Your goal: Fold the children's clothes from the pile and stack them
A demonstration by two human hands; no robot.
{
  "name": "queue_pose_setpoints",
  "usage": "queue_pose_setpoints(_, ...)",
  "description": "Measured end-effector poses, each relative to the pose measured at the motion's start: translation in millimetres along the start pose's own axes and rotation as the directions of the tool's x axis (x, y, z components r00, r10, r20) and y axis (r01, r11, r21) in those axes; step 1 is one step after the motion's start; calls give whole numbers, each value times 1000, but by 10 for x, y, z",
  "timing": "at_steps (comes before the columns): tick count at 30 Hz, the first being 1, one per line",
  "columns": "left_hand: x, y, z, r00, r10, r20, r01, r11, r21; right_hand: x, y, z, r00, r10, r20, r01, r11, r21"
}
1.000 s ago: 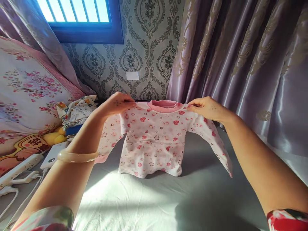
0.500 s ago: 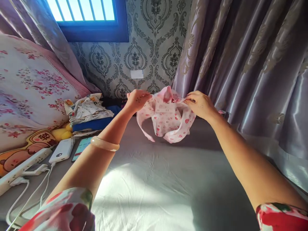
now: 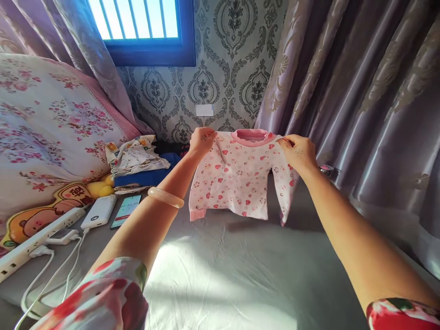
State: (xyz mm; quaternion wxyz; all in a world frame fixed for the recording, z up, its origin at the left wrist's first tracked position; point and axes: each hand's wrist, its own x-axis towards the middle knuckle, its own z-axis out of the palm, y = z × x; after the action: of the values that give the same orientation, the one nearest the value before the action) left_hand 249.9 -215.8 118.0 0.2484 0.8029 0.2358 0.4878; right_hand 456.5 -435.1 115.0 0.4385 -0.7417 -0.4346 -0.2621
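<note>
A small long-sleeved shirt (image 3: 237,176), white with pink and red hearts and flowers, hangs spread in the air above the grey sheet. Its pink collar (image 3: 251,136) faces up between my hands. My left hand (image 3: 203,143) is closed on the shoulder at the left, wearing a pale bangle (image 3: 166,197) on that arm. At the other shoulder, my right hand (image 3: 297,151) pinches the cloth. One sleeve (image 3: 283,188) dangles on the right; the left sleeve is mostly hidden behind my arm, with a pink cuff showing low down.
A grey sheet (image 3: 220,266) covers the bed. To the left lie folded clothes (image 3: 137,160), a phone (image 3: 126,211), a white power bank (image 3: 99,211), a power strip (image 3: 41,240) with cables, and a cartoon cushion (image 3: 48,213). Curtains (image 3: 343,91) hang at the right.
The shirt was bunched with its sleeves swinging; now it hangs flat and open, front showing. My hands still hold the shoulders. The view has shifted slightly left.
</note>
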Motion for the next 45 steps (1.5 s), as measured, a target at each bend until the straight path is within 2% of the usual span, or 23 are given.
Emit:
queue_pose_setpoints(4,-75,66,94,996,-73,-58,75,997,22,-1,7,67,998,64,7,-64,998,-20)
queue_pose_setpoints(8,-122,117,160,993,-67,-94,72,996,50,-15,-8,112,998,65,-15,-65,997,-42)
queue_pose_setpoints(13,-209,177,193,988,29,-149,-13,994,109,-69,-26,136,999,11,-36,-12,999,-35)
queue_pose_setpoints(18,-430,264,158,965,124,-233,-81,979,187,-204,-85,77,993,-63,-101,59,997,-40)
queue_pose_setpoints(21,-616,353,55,951,170,-260,-113,968,222,-327,-167,-45,985,-119,-127,109,991,-82)
queue_pose_setpoints(25,-907,531,-221,924,266,-274,-166,926,340,-486,-339,-329,972,-207,-114,195,975,-105)
queue_pose_setpoints(30,-1237,792,-640,852,424,-307,-235,834,500,-613,-615,-783,942,-310,-127,304,951,-65)
queue_pose_setpoints(33,-1303,919,-813,821,473,-319,-239,793,560,-620,-751,-978,932,-329,-149,326,944,-43)
queue_pose_setpoints(35,-1277,942,-856,823,488,-291,-249,770,587,-591,-770,-999,938,-319,-133,316,948,-41)
queue_pose_setpoints(37,-1220,872,-823,844,481,-235,-266,758,595,-556,-701,-900,945,-317,-77,314,948,-51)
queue_pose_setpoints(39,-1171,693,-705,886,437,-153,-279,767,578,-545,-542,-687,946,-324,18,324,944,-65)
queue_pose_setpoints(42,-1182,261,-386,950,311,0,-253,773,582,-635,-199,-238,946,-274,172,297,946,-131)
queue_pose_setpoints(45,-1303,-222,8,976,150,158,-217,746,630,-855,138,214,943,-203,263,264,939,-220)
